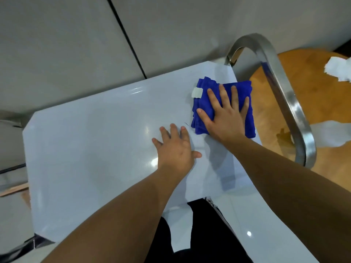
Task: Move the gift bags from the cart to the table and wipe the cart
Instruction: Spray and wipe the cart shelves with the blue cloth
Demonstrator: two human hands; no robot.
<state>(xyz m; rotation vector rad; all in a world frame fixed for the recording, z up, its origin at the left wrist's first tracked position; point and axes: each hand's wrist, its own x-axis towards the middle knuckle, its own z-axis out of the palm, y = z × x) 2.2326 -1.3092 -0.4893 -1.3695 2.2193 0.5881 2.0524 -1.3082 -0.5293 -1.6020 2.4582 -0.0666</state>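
A: Where does the cloth lie?
B: One folded blue cloth (224, 105) sits at the far right corner of the glossy pale cart top (91, 141), beside the curved steel handle (281, 88); the left stretch lies bare.
A: And the hands?
B: Right hand (226, 112) presses it, fingers splayed; left hand (175, 147) rests flat, spread.

An indoor room, perhaps a home or small shop: I stand on glossy pale floor tiles (247, 221) with dark grout lines, beside a round wooden bench (303, 73) and a white cart top (85, 139) with a steel handle (290, 103). Which, I cannot tell.
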